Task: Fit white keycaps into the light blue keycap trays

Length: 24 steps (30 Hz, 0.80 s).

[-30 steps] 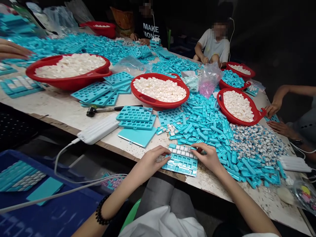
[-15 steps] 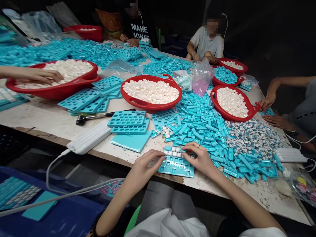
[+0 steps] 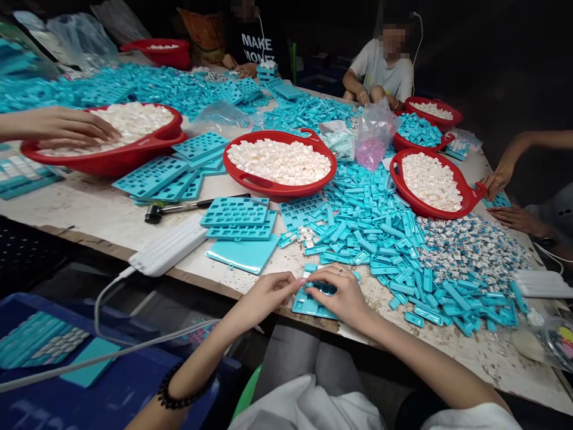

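Note:
A turquoise slotted tray (image 3: 308,306) lies at the near table edge. My right hand (image 3: 341,294) curls over its top and covers most of it, fingers bent and pinched. My left hand (image 3: 264,294) sits just left of the tray, fingertips pinched and meeting the right hand's fingers above it. What the fingers pinch is too small to make out. A heap of small turquoise parts (image 3: 376,233) lies just beyond the tray, and a pile of white and blue key pieces (image 3: 465,245) spreads to its right.
Red bowls of white pieces (image 3: 280,161) (image 3: 430,182) (image 3: 102,128) stand on the worn table (image 3: 102,215). Stacked turquoise trays (image 3: 239,221), a small hammer (image 3: 179,209) and a white power strip (image 3: 168,248) lie left. Other people's hands reach in at left (image 3: 67,126) and right (image 3: 496,182). A blue crate (image 3: 67,370) sits lower left.
My hands have drawn together over the tray; the right hand now covers its row of white keys, and the left fingertips have come up to meet it. Another person's hand entered the left bowl.

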Each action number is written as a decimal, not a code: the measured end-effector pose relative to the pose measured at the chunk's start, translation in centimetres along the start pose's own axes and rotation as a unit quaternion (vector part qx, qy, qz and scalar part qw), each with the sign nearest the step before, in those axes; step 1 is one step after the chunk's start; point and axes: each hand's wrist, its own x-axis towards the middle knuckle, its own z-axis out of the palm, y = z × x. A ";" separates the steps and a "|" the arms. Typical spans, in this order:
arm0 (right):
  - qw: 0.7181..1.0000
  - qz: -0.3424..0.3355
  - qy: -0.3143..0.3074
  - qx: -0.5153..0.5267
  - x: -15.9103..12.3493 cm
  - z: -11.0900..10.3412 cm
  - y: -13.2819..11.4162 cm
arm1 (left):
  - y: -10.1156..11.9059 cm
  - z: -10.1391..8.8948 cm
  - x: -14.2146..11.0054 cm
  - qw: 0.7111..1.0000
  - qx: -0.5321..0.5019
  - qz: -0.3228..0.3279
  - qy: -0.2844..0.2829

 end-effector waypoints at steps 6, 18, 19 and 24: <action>1.000 -0.009 0.008 -0.004 -0.2 0.5 0.5 | 0.5 -1.2 1.3 0.994 -0.027 -0.048 -0.094; 0.999 -0.030 -0.004 -0.044 -0.3 0.6 0.6 | 0.5 -2.1 2.4 0.989 -0.003 -0.045 -0.141; 0.998 -0.032 -0.003 -0.046 -0.3 0.6 0.6 | 0.7 -2.2 2.5 0.987 -0.007 -0.049 -0.152; 0.998 -0.036 0.002 -0.043 -0.5 0.7 0.7 | 1.8 -2.8 3.4 0.976 -0.001 -0.095 -0.193</action>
